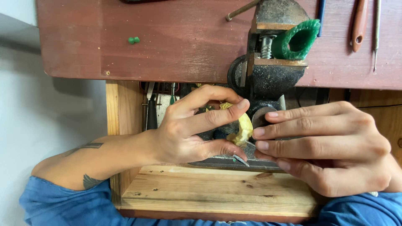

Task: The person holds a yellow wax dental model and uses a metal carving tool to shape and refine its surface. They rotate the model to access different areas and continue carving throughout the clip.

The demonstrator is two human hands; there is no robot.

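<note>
Nearest, above a pale wooden drawer ledge (217, 188), the left hand (188, 129) pinched a crumpled yellow piece (242, 127) between thumb and fingers. The right hand (331, 146), fingers straight and pressed together, touched it, a thin metal blade (240, 159) beneath. Beyond, a black iron vise (268, 75) clamped a green ring-shaped tube (298, 39) on the red-brown worktop (167, 42).
</note>
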